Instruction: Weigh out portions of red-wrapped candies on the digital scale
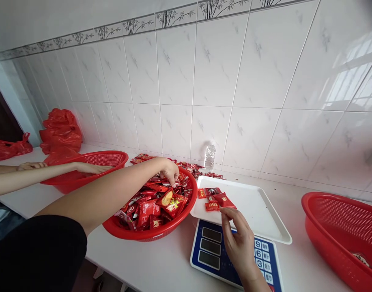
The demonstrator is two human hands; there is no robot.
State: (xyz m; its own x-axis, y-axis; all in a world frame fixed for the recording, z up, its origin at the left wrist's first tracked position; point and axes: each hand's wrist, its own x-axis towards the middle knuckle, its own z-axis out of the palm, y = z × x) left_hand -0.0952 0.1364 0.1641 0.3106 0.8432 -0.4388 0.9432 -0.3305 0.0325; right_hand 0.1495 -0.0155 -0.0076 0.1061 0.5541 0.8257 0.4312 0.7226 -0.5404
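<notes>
My left hand (170, 171) is over a round red basket (161, 232) heaped with red snack packets (149, 209). Its fingers are pressed together and point down at the heap; whether a packet is between them is too small to tell. My right hand (238, 235) is above the blue keypad scale (208, 257), thumb and forefinger pinched at the near edge of a white tray (252, 198). The fingertips are beside several red packets (224, 200) lying on the tray's left part. What the pinch holds, if anything, cannot be made out.
Another person's hands (93, 168) reach in at a second red basket (112, 156) on the left. Red bags (62, 129) stand behind it. A clear bottle (209, 157) is by the wall; another red basket (332, 227) sits at the right.
</notes>
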